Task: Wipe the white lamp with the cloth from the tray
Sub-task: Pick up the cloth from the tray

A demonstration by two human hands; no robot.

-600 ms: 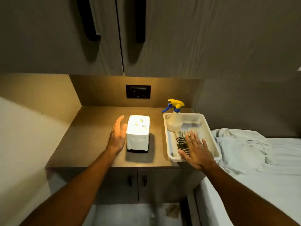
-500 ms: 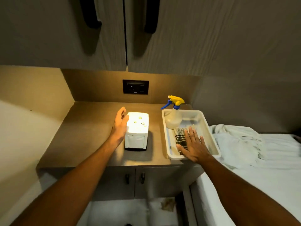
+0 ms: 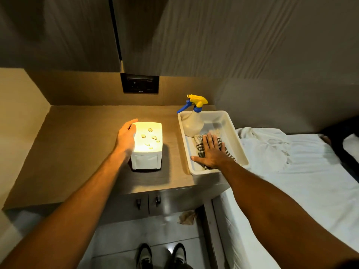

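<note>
The white box-shaped lamp [image 3: 147, 146] glows on the brown counter [image 3: 73, 144]. My left hand [image 3: 125, 137] lies flat against the lamp's left side, fingers reaching its top edge. To the right stands a white tray [image 3: 236, 136] holding a dark-and-white checked cloth [image 3: 200, 147] and a spray bottle. My right hand [image 3: 212, 152] rests palm down on the cloth inside the tray, fingers spread, hiding most of it.
A spray bottle [image 3: 193, 121] with a yellow and blue trigger stands in the tray's far end. A wall socket [image 3: 139, 83] sits behind the lamp, cabinets hang overhead. A bed with crumpled white sheets [image 3: 272, 150] lies right of the counter. My shoes [image 3: 161, 256] show below.
My right hand has slid forward into the tray and now lies flat on the cloth. My left hand has closed in against the lamp's side. The camera has tilted down.
</note>
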